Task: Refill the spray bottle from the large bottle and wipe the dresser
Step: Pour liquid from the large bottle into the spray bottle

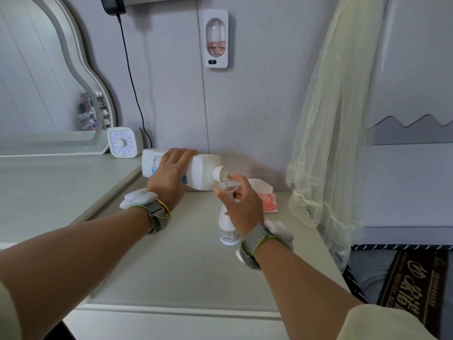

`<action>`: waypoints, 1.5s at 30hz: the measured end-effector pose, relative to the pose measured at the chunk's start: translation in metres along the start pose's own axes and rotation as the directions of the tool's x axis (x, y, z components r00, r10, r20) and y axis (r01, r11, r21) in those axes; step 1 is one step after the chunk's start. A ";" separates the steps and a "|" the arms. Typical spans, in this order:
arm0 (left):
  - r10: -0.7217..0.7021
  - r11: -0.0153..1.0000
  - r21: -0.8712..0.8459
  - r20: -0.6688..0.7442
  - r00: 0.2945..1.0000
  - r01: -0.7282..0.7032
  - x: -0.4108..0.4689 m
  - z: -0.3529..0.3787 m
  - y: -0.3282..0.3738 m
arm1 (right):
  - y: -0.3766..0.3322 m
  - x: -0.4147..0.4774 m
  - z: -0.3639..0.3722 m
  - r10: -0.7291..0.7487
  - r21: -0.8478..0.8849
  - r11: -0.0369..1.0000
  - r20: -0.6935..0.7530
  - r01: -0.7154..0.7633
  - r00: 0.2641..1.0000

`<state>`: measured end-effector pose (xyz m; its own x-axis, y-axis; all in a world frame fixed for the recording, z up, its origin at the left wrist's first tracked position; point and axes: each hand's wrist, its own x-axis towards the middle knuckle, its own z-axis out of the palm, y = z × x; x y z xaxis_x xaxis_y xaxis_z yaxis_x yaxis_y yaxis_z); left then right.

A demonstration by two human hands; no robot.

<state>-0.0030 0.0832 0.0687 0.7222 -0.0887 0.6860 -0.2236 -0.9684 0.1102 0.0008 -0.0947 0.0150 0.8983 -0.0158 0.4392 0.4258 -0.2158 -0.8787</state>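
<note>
My left hand (171,173) grips the large white bottle (203,170), held on its side with its open mouth pointing right. A thin clear stream runs from the mouth into a small clear funnel (229,188). My right hand (241,204) holds that funnel on the neck of the small white spray bottle (226,229), which stands upright on the pale dresser top (171,266). The spray bottle's top is hidden behind my fingers.
A pink-and-white tissue pack (266,198) lies behind my right hand. A white timer (122,142) and a curved mirror (49,94) stand at the back left. A black cable (132,82) hangs down the wall. A sheer curtain (331,143) hangs at the dresser's right edge.
</note>
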 end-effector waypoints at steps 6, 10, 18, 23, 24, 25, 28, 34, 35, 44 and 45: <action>-0.005 1.000 -0.007 0.004 1.000 0.005 0.000 0.000 0.001 | 0.000 0.000 0.001 -0.004 -0.003 1.000 0.000 0.004 1.000; -0.011 1.000 0.001 0.000 1.000 0.011 0.001 0.000 0.000 | 0.001 0.000 0.001 -0.002 -0.001 1.000 -0.003 0.002 1.000; 0.000 1.000 -0.001 0.000 1.000 0.000 0.000 -0.002 0.002 | 0.000 0.000 0.000 -0.002 0.000 1.000 -0.005 0.002 1.000; 0.008 1.000 -0.008 -0.001 1.000 -0.008 0.000 -0.003 0.003 | 0.000 0.000 0.000 0.005 0.006 1.000 -0.004 -0.005 1.000; 0.006 1.000 -0.011 0.000 1.000 -0.006 0.000 -0.003 0.003 | 0.000 -0.001 0.000 0.004 0.006 1.000 -0.005 -0.004 1.000; 0.007 1.000 -0.011 -0.002 1.000 -0.007 0.000 -0.003 0.003 | 0.000 -0.001 0.000 0.003 0.007 1.000 -0.006 -0.003 1.000; 0.015 1.000 -0.006 0.001 1.000 -0.015 0.001 -0.004 0.003 | 0.000 0.000 0.001 0.006 0.005 1.000 -0.005 -0.006 1.000; 0.015 1.000 0.010 0.011 1.000 -0.015 0.003 -0.002 0.000 | 0.000 0.001 -0.001 0.012 0.013 1.000 0.010 -0.012 1.000; 0.015 1.000 0.013 0.012 1.000 -0.015 0.003 -0.002 0.000 | 0.000 0.001 -0.001 0.012 0.014 1.000 0.009 -0.012 1.000; 0.017 1.000 0.011 0.012 1.000 -0.018 0.003 -0.002 0.001 | 0.000 0.001 0.000 0.024 0.024 0.999 0.000 -0.024 1.000; 0.016 1.000 0.007 0.010 1.000 -0.016 0.003 -0.002 0.001 | 0.001 0.001 0.000 0.028 0.027 0.999 0.001 -0.028 1.000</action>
<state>-0.0025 0.0821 0.0726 0.7253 -0.1063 0.6801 -0.2303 -0.9685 0.0943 0.0023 -0.0952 0.0151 0.9102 -0.0206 0.4137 0.4028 -0.1885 -0.8956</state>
